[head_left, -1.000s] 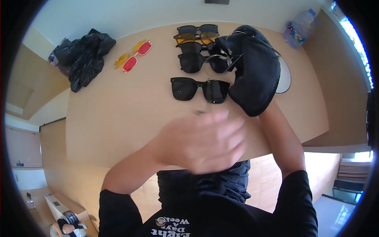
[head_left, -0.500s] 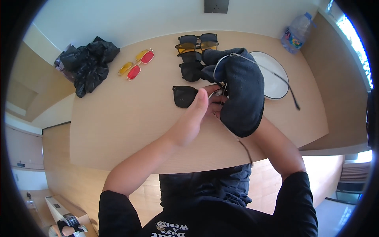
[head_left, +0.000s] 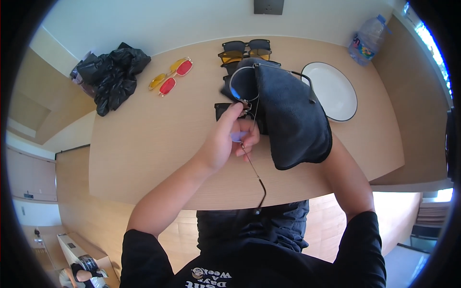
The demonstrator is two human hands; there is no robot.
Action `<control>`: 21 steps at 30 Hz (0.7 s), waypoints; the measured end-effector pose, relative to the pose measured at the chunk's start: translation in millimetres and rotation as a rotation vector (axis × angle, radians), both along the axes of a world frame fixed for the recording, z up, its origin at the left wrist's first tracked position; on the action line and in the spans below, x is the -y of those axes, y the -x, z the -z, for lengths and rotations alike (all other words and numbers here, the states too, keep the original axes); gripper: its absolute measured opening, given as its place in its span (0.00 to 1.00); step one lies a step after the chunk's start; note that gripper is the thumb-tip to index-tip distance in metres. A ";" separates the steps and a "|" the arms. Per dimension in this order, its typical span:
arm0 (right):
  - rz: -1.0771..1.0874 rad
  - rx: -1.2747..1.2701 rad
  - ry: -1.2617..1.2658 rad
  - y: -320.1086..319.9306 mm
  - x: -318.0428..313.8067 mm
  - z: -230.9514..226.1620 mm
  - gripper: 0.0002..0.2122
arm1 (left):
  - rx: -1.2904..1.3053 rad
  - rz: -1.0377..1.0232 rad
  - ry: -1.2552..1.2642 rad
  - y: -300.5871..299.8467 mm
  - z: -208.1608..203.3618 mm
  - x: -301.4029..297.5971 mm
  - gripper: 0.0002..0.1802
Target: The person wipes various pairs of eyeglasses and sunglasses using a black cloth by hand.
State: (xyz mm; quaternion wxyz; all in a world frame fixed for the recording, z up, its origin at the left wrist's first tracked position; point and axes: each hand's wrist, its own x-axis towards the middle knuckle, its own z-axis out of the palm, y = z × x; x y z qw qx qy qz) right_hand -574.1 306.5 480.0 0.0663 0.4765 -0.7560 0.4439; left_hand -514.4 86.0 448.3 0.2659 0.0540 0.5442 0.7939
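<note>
While the left hand (head_left: pixel 222 140) grasps the wire glasses (head_left: pixel 246 106) near their bridge, above the tabletop (head_left: pixel 144 149), a dark cloth (head_left: pixel 297 117) against them hides the right hand, whose grip I cannot tell.

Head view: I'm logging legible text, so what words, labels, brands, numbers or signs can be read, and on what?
Black shirt: white lettering, upside down and partly cut off below; I won't copy its wording.
Clear bottle: colourful label, print too small to read.
I can make out no other readable text.
</note>
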 end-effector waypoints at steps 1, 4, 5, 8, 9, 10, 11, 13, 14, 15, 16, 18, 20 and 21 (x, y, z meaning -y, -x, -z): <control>-0.012 -0.171 0.004 4.4 0.7 -2.0 0.43 | -0.007 0.037 0.054 -0.3 3.1 -0.8 0.36; 0.001 -0.325 -0.034 -0.2 10.2 -12.5 0.39 | -0.011 0.049 0.172 -3.6 -2.2 -10.4 0.38; 0.029 -0.308 -0.074 -3.7 13.0 -14.6 0.37 | -0.008 0.025 0.239 -4.7 -4.4 -13.3 0.39; 0.083 -0.114 -0.154 -16.6 14.8 -5.4 0.34 | -0.075 0.031 0.208 -5.1 3.5 -12.2 0.39; 0.114 0.087 -0.204 -19.7 14.5 -4.3 0.33 | -0.074 0.034 0.207 -4.6 3.3 -13.4 0.39; 0.116 0.088 -0.204 -19.9 13.7 -1.9 0.33 | -0.079 0.027 0.234 -4.3 2.1 -14.8 0.39; 0.130 0.086 -0.195 -19.5 12.8 3.0 0.33 | -0.084 0.020 0.261 -3.9 0.8 -15.8 0.39; 0.157 0.078 -0.175 -18.6 9.9 12.9 0.31 | -0.053 0.023 0.240 -5.0 -5.6 -17.6 0.38; 0.171 0.075 -0.166 -18.2 8.6 16.7 0.31 | -0.022 0.025 0.219 -5.1 -7.3 -18.1 0.38; 0.182 0.071 -0.155 -18.8 10.4 15.2 0.30 | -0.021 0.025 0.220 -4.9 -6.2 -15.8 0.38; 0.181 0.072 -0.154 -17.4 10.8 9.8 0.30 | -0.042 0.015 0.199 -4.2 -4.2 -12.1 0.37; 0.260 -0.285 -0.181 -13.0 11.4 -7.7 0.31 | -0.061 0.005 0.178 -4.4 -8.4 -10.4 0.37; 0.238 -0.230 -0.126 -14.4 16.9 -15.5 0.33 | -0.035 -0.125 0.130 -6.6 -23.8 -11.5 0.38; 0.212 -0.180 -0.069 -15.0 20.1 -17.2 0.35 | -0.034 -0.130 0.132 -7.2 -24.1 -8.4 0.38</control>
